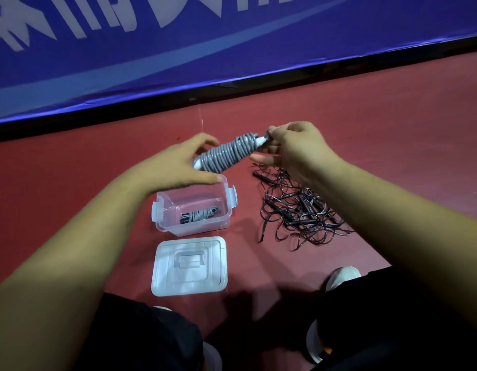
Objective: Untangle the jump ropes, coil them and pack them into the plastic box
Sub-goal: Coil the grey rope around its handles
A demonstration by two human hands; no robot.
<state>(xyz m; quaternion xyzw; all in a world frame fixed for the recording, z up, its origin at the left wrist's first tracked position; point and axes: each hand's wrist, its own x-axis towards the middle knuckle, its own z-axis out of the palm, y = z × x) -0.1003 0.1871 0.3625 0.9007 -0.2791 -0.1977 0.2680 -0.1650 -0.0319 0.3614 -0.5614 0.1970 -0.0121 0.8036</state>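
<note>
Your knees in dark trousers [141, 338] and white shoes [341, 277] sit closest, on the red floor [392, 129]. Just beyond them lies a translucent white rectangular plastic lid [189, 266], flat, with a moulded handle at its centre. Just past the lid stands the clear rectangular plastic box [202, 228], open, with pale clip latches on its short sides. Inside it lies one small coiled bundle of grey cord [201, 214], with dark ends, against the near wall.

Above the box's far rim you hold a grey plastic jump rope [226, 153], wound in tight, glossy, ridged turns round its white handles into a fat spindle, tilted up to the right. Your left hand [178, 162] grips its lower end, fingers curled over the top and thumb beneath. Your right hand [293, 148] pinches the white tip at the upper end with thumb and fingers.

To the right of the box, on the floor, sprawls a tangled heap of thin black ropes [301, 210] with slim black handles, loops overlapping loosely. A blue banner [232, 49] with white lettering runs along the floor's far edge.
</note>
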